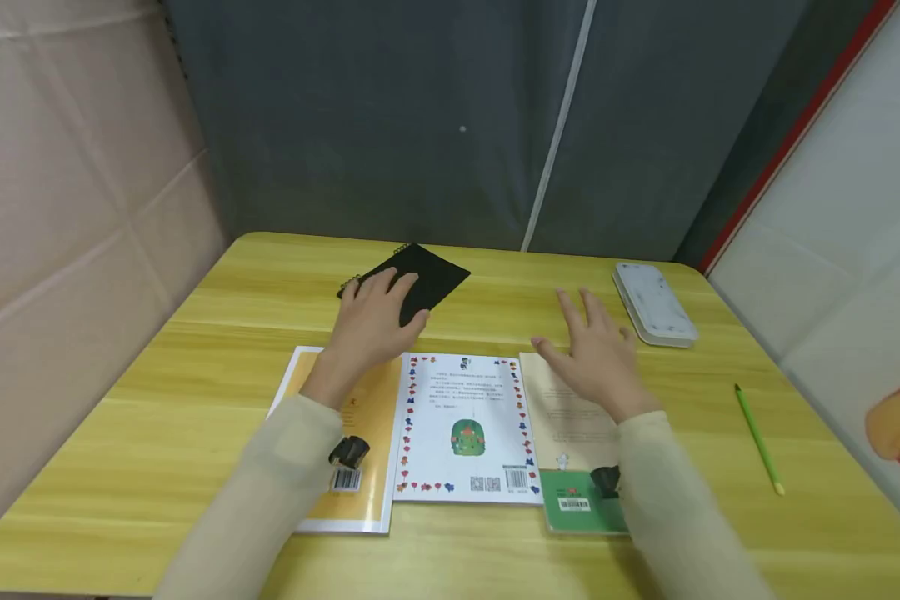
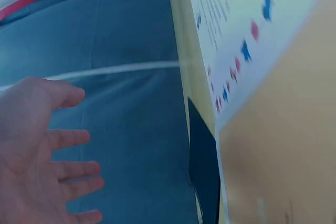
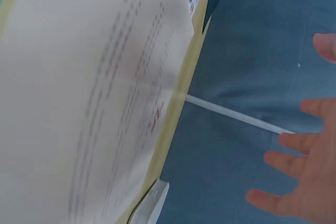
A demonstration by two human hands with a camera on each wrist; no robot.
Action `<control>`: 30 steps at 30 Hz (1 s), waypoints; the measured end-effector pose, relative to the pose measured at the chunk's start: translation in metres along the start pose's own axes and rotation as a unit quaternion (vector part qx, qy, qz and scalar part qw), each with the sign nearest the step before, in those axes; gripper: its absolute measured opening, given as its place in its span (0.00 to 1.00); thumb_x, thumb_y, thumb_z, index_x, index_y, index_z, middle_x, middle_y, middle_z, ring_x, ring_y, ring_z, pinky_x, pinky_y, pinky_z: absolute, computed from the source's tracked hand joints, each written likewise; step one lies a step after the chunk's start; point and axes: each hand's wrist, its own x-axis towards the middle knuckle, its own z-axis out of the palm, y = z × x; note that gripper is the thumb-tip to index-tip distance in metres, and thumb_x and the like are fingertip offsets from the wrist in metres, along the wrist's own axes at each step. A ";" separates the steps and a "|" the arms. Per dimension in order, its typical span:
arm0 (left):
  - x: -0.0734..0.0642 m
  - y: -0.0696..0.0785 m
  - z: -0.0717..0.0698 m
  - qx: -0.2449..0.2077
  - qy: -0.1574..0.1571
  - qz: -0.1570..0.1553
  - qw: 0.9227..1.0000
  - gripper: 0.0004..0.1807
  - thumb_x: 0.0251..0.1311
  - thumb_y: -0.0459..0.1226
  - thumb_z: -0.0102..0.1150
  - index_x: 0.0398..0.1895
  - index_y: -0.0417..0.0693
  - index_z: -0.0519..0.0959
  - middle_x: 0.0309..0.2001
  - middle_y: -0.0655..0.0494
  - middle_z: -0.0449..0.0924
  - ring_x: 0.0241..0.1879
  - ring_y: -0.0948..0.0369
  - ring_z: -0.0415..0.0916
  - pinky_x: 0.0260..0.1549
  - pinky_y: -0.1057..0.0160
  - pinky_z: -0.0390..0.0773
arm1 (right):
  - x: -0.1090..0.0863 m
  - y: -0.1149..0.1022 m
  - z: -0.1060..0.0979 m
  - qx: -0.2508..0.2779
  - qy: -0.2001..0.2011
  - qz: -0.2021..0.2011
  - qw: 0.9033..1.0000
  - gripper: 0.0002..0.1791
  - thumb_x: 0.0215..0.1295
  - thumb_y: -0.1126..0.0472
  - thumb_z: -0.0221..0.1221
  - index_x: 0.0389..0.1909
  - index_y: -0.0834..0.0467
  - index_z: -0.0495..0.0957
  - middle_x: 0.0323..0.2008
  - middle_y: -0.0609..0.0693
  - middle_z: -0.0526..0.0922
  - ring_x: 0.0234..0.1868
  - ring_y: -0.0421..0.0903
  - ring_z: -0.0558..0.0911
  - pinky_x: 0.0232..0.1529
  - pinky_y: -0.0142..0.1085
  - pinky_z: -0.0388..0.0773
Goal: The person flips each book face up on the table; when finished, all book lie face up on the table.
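Observation:
My left hand (image 1: 375, 325) hovers with spread fingers between an orange book (image 1: 367, 492) and a black spiral notebook (image 1: 438, 279), covering part of both in the head view. In the left wrist view its palm (image 2: 26, 150) faces sideways, holding nothing. Fingers apart, my right hand (image 1: 596, 358) is over the top of a cream and green book (image 1: 570, 442); the right wrist view shows that hand (image 3: 310, 166) raised off the cover and gripping nothing. Between the two books lies a white book (image 1: 435, 433) with a flowered border and a green picture.
A white case (image 1: 656, 304) sits at the back right of the yellow wooden table (image 1: 157, 400). A green pencil-like stick (image 1: 757, 437) lies near the right edge. Dark cloth (image 1: 360, 125) hangs behind the table, with pale sheets at both sides.

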 end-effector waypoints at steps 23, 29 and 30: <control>0.050 0.094 0.075 -0.120 -0.195 0.057 0.972 0.14 0.71 0.44 0.52 0.34 0.44 0.81 0.26 0.58 0.73 0.18 0.63 0.62 0.22 0.65 0.63 | -0.111 0.088 -0.015 0.093 -0.174 0.053 0.979 0.23 0.70 0.46 0.58 0.46 0.65 0.78 0.41 0.62 0.82 0.41 0.55 0.82 0.42 0.50 0.79; 0.048 0.097 0.089 -0.059 -0.222 0.052 0.972 0.25 0.68 0.48 0.57 0.14 0.49 0.66 0.22 0.57 0.64 0.17 0.62 0.60 0.17 0.66 0.60 | -0.140 0.088 0.000 0.095 -0.194 0.044 0.975 0.22 0.60 0.45 0.67 0.30 0.60 0.74 0.28 0.49 0.70 0.30 0.44 0.67 0.30 0.36 0.67; 0.047 0.096 0.090 -0.054 -0.218 0.058 0.973 0.25 0.67 0.48 0.58 0.14 0.48 0.66 0.24 0.55 0.66 0.18 0.62 0.60 0.18 0.66 0.60 | -0.143 0.086 0.002 0.094 -0.192 0.045 0.976 0.24 0.58 0.44 0.68 0.33 0.62 0.75 0.30 0.50 0.70 0.31 0.45 0.67 0.31 0.36 0.67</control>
